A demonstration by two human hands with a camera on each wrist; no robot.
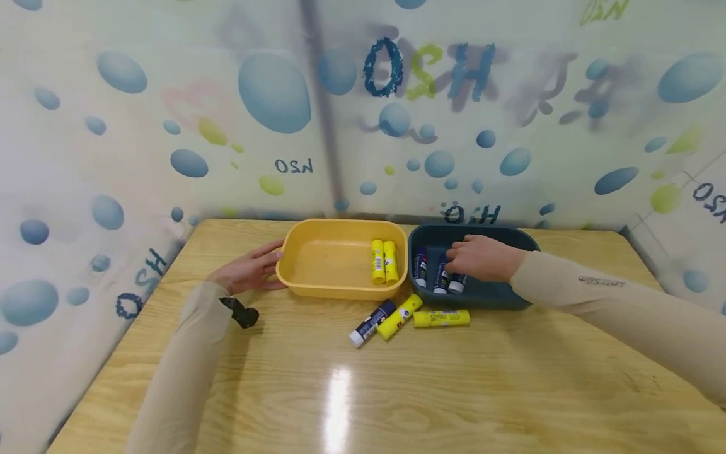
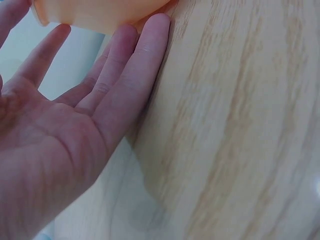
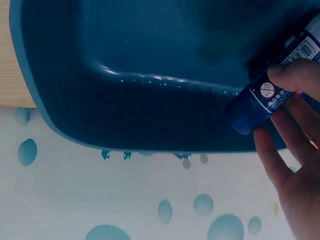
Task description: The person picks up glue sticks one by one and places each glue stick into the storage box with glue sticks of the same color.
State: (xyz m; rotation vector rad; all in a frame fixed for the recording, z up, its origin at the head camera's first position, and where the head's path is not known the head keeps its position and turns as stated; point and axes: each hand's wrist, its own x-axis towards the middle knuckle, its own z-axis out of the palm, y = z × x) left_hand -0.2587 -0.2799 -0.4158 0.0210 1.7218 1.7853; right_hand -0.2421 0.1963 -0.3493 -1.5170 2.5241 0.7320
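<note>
Over the dark blue tray [image 1: 482,299], my right hand [image 1: 482,257] holds a dark blue glue stick [image 3: 257,105] between thumb and fingers. Two more dark blue glue sticks lie in that tray's left part, one of them the glue stick [image 1: 420,268] by its left wall. My left hand [image 1: 245,271] has its fingers extended, with fingertips [image 2: 157,25] against the left side of the yellow tray [image 1: 334,291]. Inside the yellow tray, two yellow glue sticks stand side by side at the right, including the glue stick [image 1: 377,261].
In front of the trays lie a dark blue glue stick [image 1: 372,323], a slanted yellow glue stick [image 1: 399,317] and another yellow glue stick [image 1: 441,318] lying crosswise. The wooden table [image 1: 272,391] ends at a patterned backdrop [image 1: 363,157] behind the trays.
</note>
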